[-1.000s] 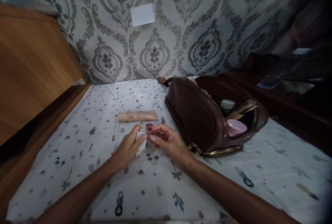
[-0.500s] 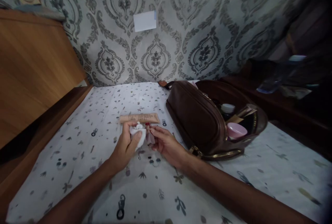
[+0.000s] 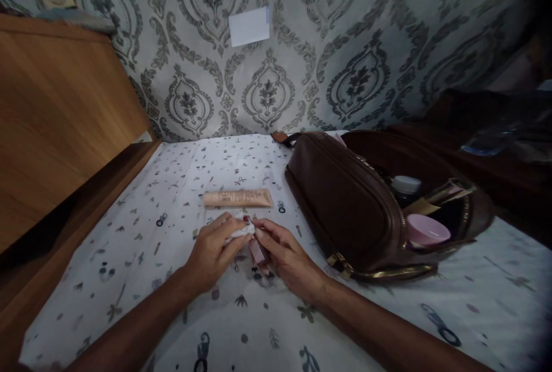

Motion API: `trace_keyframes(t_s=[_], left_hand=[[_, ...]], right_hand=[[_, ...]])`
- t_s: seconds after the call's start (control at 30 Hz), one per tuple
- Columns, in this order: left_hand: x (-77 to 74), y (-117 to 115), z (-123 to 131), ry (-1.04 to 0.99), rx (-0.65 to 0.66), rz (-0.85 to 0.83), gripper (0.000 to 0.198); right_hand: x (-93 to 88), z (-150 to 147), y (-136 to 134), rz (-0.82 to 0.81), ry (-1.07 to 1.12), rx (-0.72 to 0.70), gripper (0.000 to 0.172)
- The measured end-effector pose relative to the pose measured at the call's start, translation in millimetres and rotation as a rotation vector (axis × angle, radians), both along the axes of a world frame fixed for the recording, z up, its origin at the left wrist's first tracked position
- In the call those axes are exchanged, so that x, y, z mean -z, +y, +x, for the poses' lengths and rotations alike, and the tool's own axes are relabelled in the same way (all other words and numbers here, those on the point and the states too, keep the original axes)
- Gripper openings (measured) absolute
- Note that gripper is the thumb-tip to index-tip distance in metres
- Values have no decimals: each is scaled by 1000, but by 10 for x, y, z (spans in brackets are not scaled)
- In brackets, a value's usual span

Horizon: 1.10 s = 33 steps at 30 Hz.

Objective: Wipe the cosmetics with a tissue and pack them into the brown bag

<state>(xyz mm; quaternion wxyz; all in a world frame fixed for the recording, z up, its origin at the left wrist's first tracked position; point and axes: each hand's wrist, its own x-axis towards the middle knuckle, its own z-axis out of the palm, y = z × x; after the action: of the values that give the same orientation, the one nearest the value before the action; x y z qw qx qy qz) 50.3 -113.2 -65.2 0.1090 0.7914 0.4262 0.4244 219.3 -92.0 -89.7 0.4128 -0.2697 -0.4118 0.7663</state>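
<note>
My left hand (image 3: 214, 250) is closed on a crumpled white tissue (image 3: 238, 230), which touches the red upper end of a small lipstick tube (image 3: 257, 252). The tube is pinkish with a clear look, and my right hand (image 3: 287, 253) grips it from the right side, tilted. My fingers hide part of both the tissue and the tube. Just beyond my hands a peach squeeze tube (image 3: 238, 198) lies flat on the patterned sheet (image 3: 142, 280).
To the right stands a brown leather bag (image 3: 340, 199), unzipped, with a pink jar (image 3: 428, 230) and a white-capped bottle (image 3: 406, 184) inside. A wooden cabinet (image 3: 64, 102) borders the left. Behind is a patterned wall (image 3: 267, 90) bearing a white card (image 3: 249, 27).
The tissue has come over to the red end of the lipstick, and my left fingers have closed further around it. The whole view has shifted slightly.
</note>
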Motion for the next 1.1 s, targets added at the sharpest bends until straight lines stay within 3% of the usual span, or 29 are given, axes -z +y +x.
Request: trace_keyframes(t_s=[0.2,0.47,0.67,0.77,0.87,1.0,1.1], left_hand=[[8,42,-42,-71,-130,-76,13],[15,40,-36,-47,-106,-80,13],[-11,-80,80,-6,146,-17,15],[-6,-122,138,-1,183,-12,17],[0,-96,126,-31,124,-18,16],[-15,3,12,-66,-66,-90,13],[-40,68,-71,-128,-174,-159,15]], right_hand=[[10,17,19,31,-3,-88,41],[10,38,28,-57,26,-136,45],[-7,55,36,-70,123,-39,38],[-29,84,35,-85,107,-1,39],[-40,107,30,-14,31,-25,47],[-47,119,16,171,-114,-74,45],[-36,124,9,211,-162,-116,49]])
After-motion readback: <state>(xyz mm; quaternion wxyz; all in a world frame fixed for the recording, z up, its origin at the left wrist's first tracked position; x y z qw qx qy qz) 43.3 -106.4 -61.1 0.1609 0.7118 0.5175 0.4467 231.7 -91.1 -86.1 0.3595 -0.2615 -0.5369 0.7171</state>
